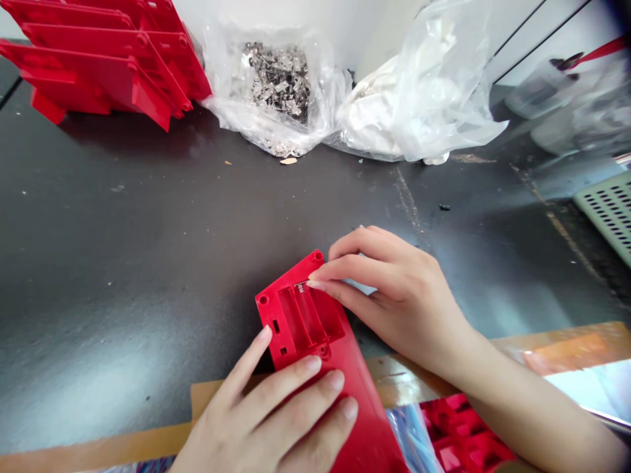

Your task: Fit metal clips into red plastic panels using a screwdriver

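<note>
A long red plastic part [357, 394] lies at the lower middle, its end with a recessed compartment pointing up and left. My left hand [276, 420] rests on the part with its fingers spread, the index fingertip beside a small slot. At the compartment's upper edge, my right hand [394, 289] pinches with thumb and index finger. A small metal piece [302, 287] shows right at those fingertips, against the compartment's end wall.
Red plastic parts [108, 66] stand at the upper left. Behind the work are a bag of small metal pieces [280, 82] and a bag of white items [394, 105]. A green perforated basket [611, 210] is at the right. Below, a cardboard box [566, 348] holds more red parts.
</note>
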Demonstrator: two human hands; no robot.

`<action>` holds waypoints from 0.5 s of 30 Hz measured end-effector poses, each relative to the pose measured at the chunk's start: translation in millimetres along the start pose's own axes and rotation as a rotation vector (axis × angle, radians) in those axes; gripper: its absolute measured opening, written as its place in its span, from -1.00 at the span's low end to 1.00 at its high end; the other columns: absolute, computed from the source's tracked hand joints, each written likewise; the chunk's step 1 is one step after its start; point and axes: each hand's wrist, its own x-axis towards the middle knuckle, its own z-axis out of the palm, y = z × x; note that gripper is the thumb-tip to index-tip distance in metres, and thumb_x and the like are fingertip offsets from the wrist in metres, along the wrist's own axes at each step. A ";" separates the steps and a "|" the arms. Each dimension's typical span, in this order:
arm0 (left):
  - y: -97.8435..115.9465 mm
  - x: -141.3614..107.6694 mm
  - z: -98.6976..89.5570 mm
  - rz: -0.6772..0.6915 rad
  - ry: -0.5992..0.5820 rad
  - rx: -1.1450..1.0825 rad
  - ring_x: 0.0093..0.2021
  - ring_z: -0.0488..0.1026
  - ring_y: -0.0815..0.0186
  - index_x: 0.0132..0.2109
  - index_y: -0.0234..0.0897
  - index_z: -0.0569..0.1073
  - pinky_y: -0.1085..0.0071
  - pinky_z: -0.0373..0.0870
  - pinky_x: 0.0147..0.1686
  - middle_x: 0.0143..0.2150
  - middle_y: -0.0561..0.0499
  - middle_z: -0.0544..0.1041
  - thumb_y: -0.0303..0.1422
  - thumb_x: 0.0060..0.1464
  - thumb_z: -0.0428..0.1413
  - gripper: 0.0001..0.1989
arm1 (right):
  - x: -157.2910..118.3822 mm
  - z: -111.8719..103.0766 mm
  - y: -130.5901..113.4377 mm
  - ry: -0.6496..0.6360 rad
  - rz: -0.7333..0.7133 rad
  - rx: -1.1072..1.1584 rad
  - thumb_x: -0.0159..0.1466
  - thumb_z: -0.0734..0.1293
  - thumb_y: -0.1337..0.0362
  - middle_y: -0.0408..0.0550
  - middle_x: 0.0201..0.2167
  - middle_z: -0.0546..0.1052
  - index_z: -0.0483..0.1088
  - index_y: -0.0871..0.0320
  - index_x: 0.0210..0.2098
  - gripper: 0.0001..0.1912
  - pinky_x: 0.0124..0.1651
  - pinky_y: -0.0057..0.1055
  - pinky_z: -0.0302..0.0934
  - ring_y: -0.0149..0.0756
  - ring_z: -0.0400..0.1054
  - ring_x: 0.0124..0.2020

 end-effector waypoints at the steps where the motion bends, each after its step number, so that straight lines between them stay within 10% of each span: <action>1: 0.3 0.1 0.1 -0.003 -0.004 -0.001 0.25 0.32 0.37 -0.05 -0.12 0.57 0.11 -0.10 0.45 -0.03 0.19 0.59 -0.39 0.39 -0.10 -0.68 | -0.3 -0.1 -0.7 0.007 -0.009 -0.023 0.32 0.32 0.37 -0.10 -0.38 0.52 0.47 0.15 -0.42 -0.82 -0.30 -0.39 0.20 -0.38 0.30 -0.38; 15: -0.5 4.8 -8.8 -0.070 -0.059 -0.070 0.22 0.37 0.33 0.06 -0.15 0.53 0.17 -0.11 0.44 0.05 0.10 0.58 -0.15 0.33 -0.03 -0.66 | 0.4 -1.7 3.5 0.133 0.016 0.087 0.32 0.31 0.38 -0.06 -0.31 0.58 0.56 0.13 -0.17 -0.82 -0.31 -0.42 0.31 -0.39 0.45 -0.34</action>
